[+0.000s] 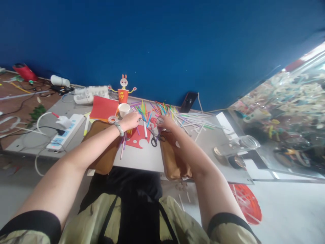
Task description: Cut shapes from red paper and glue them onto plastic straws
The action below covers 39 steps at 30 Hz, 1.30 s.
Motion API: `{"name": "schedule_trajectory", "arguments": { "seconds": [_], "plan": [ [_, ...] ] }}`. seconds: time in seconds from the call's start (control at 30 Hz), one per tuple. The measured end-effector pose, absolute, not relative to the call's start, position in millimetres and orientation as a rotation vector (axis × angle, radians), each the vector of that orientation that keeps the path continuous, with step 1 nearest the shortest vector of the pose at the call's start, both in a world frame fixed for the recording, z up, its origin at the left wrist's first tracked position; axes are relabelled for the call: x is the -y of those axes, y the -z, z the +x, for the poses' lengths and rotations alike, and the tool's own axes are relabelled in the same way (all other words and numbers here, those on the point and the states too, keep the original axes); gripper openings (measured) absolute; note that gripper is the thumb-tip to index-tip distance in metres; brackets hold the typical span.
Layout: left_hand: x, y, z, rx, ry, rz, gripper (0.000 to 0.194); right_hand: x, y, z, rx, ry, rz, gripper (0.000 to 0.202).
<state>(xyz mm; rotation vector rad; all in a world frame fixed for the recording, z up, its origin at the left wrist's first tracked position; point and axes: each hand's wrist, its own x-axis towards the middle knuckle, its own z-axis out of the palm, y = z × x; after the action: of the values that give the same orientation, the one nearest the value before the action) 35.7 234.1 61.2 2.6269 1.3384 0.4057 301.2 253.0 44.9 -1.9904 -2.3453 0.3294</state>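
My left hand reaches over the grey table and rests with bent fingers on a spread of coloured paper sticks; whether it grips one I cannot tell. My right hand holds a small roll of clear tape at the edge of the same pile. Scissors lie just in front of my right hand. A red paper sheet with cut-out holes lies under my left hand. A white paper cup and another tape roll stand beside my left wrist.
A red cup figure with a rabbit head stands at the back by the blue wall. A red sheet, a white power strip and cables lie left. A clear plastic container sits right. Brown pads lie under my forearms.
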Motion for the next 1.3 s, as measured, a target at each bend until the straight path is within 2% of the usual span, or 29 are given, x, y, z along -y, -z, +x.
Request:
{"name": "schedule_trajectory", "arguments": {
  "seconds": [0.1,0.23,0.37,0.67,0.9,1.17,1.3],
  "plan": [
    [-216,-61,17,-1.353,-0.381,2.615,0.024,-246,-48,300,2.333,-0.287,-1.966,0.058],
    [-195,-59,3,-1.386,-0.352,2.616,0.027,-235,-54,297,2.281,-0.228,-1.985,0.046],
    [-182,-57,1,-1.417,-0.331,2.621,0.033,-224,-60,295,2.238,-0.187,-2.016,0.044],
    [-172,-51,5,-1.41,-0.285,2.656,0.006,-223,-62,296,2.231,-0.152,-2.032,0.038],
    [-173,-51,5,-1.408,-0.21,2.674,0.003,-236,-53,291,2.246,-0.137,-1.961,0.039],
    [-181,-52,-8,-1.485,-0.108,2.636,0.029,-216,-62,264,2.362,-0.168,-1.725,0.032],
    [-183,-51,-11,-1.441,-0.19,2.655,0.023,-186,-66,238,2.586,-0.254,-1.479,0.03]
  ]
}}
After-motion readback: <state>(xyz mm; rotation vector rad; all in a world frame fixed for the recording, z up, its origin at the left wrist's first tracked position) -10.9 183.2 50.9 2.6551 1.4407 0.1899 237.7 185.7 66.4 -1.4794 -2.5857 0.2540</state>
